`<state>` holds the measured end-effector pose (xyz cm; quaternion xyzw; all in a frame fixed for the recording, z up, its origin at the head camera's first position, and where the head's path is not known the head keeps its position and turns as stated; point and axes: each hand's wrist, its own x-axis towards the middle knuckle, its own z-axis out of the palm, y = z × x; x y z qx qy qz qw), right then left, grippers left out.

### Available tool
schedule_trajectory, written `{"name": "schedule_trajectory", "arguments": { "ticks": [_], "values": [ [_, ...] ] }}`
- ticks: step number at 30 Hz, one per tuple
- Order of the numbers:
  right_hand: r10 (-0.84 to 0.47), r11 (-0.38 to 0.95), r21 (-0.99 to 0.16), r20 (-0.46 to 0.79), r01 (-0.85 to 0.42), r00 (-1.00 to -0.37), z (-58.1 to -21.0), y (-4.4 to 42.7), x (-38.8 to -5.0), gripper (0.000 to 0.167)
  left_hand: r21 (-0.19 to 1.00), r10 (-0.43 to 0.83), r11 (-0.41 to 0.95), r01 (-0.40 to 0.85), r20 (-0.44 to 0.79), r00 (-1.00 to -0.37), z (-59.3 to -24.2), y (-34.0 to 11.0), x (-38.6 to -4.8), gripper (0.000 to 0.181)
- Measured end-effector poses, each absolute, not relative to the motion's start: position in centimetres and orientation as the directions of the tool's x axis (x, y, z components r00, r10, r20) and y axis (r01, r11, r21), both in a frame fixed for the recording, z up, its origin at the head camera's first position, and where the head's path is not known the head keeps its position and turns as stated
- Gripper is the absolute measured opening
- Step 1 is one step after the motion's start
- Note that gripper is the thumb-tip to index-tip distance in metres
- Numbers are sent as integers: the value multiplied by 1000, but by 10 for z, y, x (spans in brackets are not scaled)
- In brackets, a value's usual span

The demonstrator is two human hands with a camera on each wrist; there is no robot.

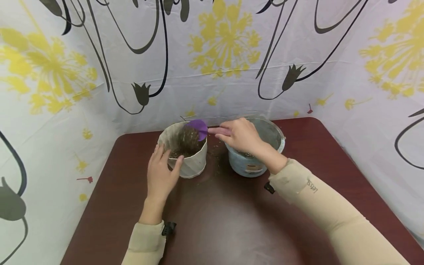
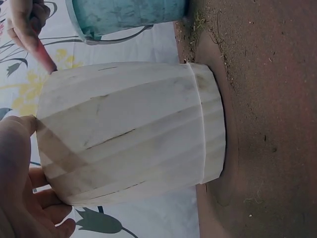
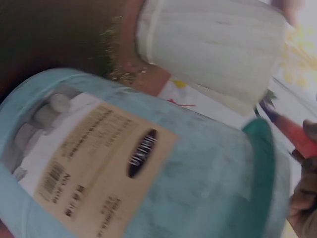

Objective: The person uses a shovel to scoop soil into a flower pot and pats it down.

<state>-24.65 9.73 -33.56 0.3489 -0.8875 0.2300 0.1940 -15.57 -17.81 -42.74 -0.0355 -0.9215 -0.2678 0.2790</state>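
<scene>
A white plant pot (image 1: 195, 163) with dark soil (image 1: 185, 151) inside stands toward the back of the table. My left hand (image 1: 162, 173) holds its near-left rim, thumb and fingers spread apart along the edge. My right hand (image 1: 243, 134) grips the pink handle (image 1: 220, 131) of a small trowel with a purple blade (image 1: 198, 129). The blade is tilted over the pot, and a blurred clump of soil (image 1: 188, 138) shows beside it. In the right wrist view, my right hand (image 3: 304, 191) and the handle are partly cut off by the frame edge.
A blue bucket (image 1: 246, 167) with a paper label (image 3: 114, 158) stands right of the pot, beneath my right forearm. Soil crumbs (image 1: 216, 162) lie between the two on the dark red table (image 1: 212, 221). A patterned cloth (image 1: 212, 92) hangs behind and at both sides.
</scene>
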Motion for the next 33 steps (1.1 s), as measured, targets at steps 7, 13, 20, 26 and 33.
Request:
{"name": "schedule_trajectory", "arguments": {
  "ticks": [7, 13, 20, 26, 33],
  "values": [
    [-578, 647, 53, 685, -761, -444, -358, 93, -239, 26, 499, -97, 833, 239, 557, -825, -430, -177, -157, 60],
    [-483, 653, -105, 705, -750, -519, -353, 119, -233, 19, 483, -97, 843, 236, 569, -817, -428, -174, -155, 57],
    [-328, 671, -491, 477, -556, -816, -326, 177, -229, 18, 405, -5, 788, 464, 758, -653, -429, -151, -159, 40],
    [-172, 608, -760, 156, -229, -973, -302, 224, -222, 32, 312, 197, 616, 723, 828, -525, -434, -105, -160, 30],
    [-327, 443, -893, -79, -79, -942, -304, 258, -227, 35, 318, 388, 596, 737, 690, -611, -443, -66, -169, 47]
  ]
}}
